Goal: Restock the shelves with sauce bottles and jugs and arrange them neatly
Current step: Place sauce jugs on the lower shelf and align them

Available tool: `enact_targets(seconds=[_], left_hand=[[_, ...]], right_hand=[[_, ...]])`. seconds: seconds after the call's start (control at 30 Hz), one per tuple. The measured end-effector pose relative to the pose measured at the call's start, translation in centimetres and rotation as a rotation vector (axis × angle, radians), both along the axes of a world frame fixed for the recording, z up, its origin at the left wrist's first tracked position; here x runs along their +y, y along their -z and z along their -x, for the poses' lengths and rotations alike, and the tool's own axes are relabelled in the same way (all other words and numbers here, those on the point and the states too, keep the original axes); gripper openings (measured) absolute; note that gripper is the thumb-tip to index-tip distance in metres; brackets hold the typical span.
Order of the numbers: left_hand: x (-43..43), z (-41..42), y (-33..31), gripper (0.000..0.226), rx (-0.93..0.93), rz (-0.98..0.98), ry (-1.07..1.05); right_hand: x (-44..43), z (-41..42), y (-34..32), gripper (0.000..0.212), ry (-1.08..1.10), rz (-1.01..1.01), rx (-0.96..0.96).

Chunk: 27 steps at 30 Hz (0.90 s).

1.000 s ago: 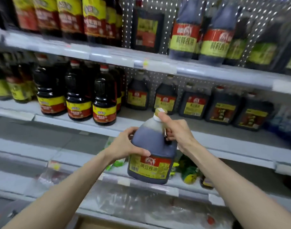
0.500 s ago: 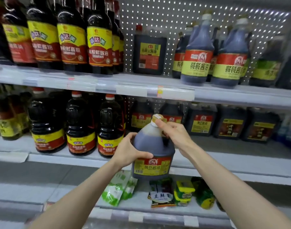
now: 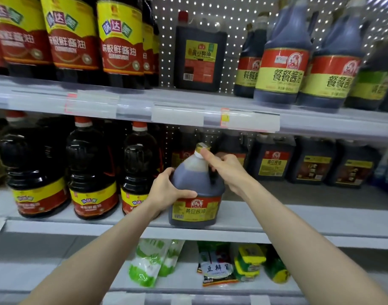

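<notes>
A dark soy sauce jug (image 3: 197, 201) with a red and yellow label and a pale cap stands upright at the front edge of the middle shelf (image 3: 276, 219). My left hand (image 3: 166, 191) grips its left side, thumb across the label's top. My right hand (image 3: 226, 170) is curled round the jug's handle, with the forefinger touching the cap. Similar jugs (image 3: 271, 160) line the back of this shelf to the right.
Round bottles with red caps (image 3: 91, 170) stand close to the left of the jug. The upper shelf (image 3: 188, 106) carries tall bottles (image 3: 281, 56) and a square jug (image 3: 199, 53). Green and yellow pouches (image 3: 151, 260) lie on the shelf below.
Both hands have carried the jug up and forward from in front of the lower shelf onto the front edge of the middle shelf. The view has moved closer to the shelves.
</notes>
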State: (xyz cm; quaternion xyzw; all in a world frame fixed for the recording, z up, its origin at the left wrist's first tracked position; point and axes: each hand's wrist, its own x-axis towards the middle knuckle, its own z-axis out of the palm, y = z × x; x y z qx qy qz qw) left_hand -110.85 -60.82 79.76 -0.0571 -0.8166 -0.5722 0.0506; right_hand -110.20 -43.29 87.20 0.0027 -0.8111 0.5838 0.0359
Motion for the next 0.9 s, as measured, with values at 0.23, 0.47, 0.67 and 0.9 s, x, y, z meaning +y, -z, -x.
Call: enact_targets(seconds=[0.23, 0.47, 0.67, 0.9], left_hand=[[-0.3, 1.1, 0.6, 0.108, -0.056, -0.069, 0.064], [0.2, -0.2, 1.3, 0.074, -0.056, -0.147, 0.077], [0.5, -1.2, 2.2, 0.065, -0.047, -0.242, 0.033], [1.3, -2.6, 3.2, 0.059, -0.072, -0.429, -0.003]], right_hand=[[-0.4, 2.0, 1.1, 0.059, 0.055, 0.042, -0.012], [-0.7, 1.9, 2.1, 0.044, 0.073, 0.045, 0.077], [-0.3, -0.1, 3.9, 0.066, 0.078, 0.068, 0.009], [0.3, -1.0, 7.2, 0.073, 0.052, 0.205, -0.162]])
